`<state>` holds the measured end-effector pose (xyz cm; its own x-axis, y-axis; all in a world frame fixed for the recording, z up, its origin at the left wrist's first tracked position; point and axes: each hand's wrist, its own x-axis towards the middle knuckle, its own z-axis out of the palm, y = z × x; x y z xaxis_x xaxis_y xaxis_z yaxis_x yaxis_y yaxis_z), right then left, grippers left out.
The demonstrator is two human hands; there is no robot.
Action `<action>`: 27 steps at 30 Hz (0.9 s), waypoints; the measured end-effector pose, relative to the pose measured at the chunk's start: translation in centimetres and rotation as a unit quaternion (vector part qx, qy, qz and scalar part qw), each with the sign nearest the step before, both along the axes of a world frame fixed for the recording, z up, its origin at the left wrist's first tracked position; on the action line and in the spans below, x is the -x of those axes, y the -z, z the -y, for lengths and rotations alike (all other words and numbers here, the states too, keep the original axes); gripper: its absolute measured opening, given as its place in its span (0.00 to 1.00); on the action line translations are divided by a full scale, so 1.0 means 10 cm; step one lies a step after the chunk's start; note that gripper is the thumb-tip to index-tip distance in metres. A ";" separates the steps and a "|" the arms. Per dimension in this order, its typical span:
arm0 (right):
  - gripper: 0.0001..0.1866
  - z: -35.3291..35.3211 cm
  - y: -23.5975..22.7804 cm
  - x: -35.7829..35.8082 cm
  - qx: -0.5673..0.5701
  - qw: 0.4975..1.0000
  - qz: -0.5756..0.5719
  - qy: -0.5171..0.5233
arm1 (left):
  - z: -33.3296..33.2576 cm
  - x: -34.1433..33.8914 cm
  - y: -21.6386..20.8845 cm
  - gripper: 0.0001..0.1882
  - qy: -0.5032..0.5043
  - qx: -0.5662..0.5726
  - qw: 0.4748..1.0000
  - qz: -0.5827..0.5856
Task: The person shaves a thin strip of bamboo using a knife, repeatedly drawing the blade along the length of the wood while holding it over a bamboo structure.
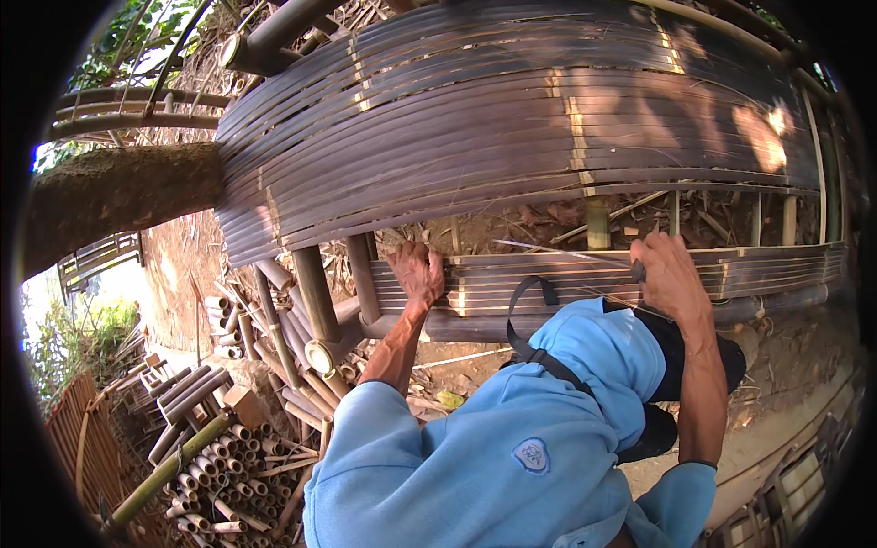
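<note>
My right hand is closed round the dark handle of a long thin-bladed knife. The blade points left, over a low bench of narrow bamboo slats. At the left end of that bench, my left hand has its fingers curled onto the slats near the far edge. Just beyond stands a wide bamboo-slat table, its dark strips running left to right with pale node marks. Neither hand touches this table.
A thick tree trunk reaches the table's left end. Cut bamboo tubes are heaped at lower left, beside a green bamboo pole. Bamboo legs stand under the table. More bamboo pieces lie at lower right.
</note>
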<state>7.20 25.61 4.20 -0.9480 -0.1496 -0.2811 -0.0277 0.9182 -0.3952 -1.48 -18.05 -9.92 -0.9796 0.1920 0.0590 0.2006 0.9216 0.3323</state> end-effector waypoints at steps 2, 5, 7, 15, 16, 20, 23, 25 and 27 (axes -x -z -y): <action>0.19 0.01 0.02 -0.02 0.001 1.000 0.006 -0.005 | 0.07 -0.01 0.05 0.15 0.001 0.021 1.000 -0.019; 0.18 0.12 0.11 0.09 0.030 0.999 -0.028 -0.019 | 0.21 0.05 0.13 0.14 0.023 0.068 0.997 -0.013; 0.18 0.09 0.13 0.07 0.049 0.998 -0.025 -0.013 | 0.21 0.04 0.04 0.12 -0.041 0.062 0.997 0.015; 0.18 -0.01 0.12 0.04 0.045 0.998 0.032 0.011 | 0.07 0.02 -0.02 0.14 -0.007 0.039 0.999 -0.005; 0.16 -0.02 0.14 0.04 0.029 0.998 0.050 0.013 | 0.05 0.03 -0.02 0.14 -0.002 0.042 0.999 -0.005; 0.16 0.05 0.13 0.05 0.047 0.998 0.025 0.017 | 0.16 0.03 -0.04 0.14 0.010 0.020 1.000 -0.005; 0.17 0.03 0.18 0.00 0.029 0.995 -0.100 0.010 | 0.13 0.04 -0.06 0.14 0.034 0.007 0.999 -0.008; 0.18 -0.07 0.16 -0.01 0.001 0.999 0.006 0.038 | 0.13 0.10 0.00 0.13 0.057 -0.001 0.998 0.007; 0.17 -0.18 0.16 -0.08 -0.009 0.998 0.022 0.063 | 0.07 0.17 0.09 0.14 0.045 0.033 0.998 -0.009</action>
<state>7.98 27.44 2.61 -0.9459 -0.0242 -0.3237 0.1054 0.9203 -0.3768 -3.13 -18.72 -10.80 -0.9570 0.2836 0.0607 0.2893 0.9190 0.2678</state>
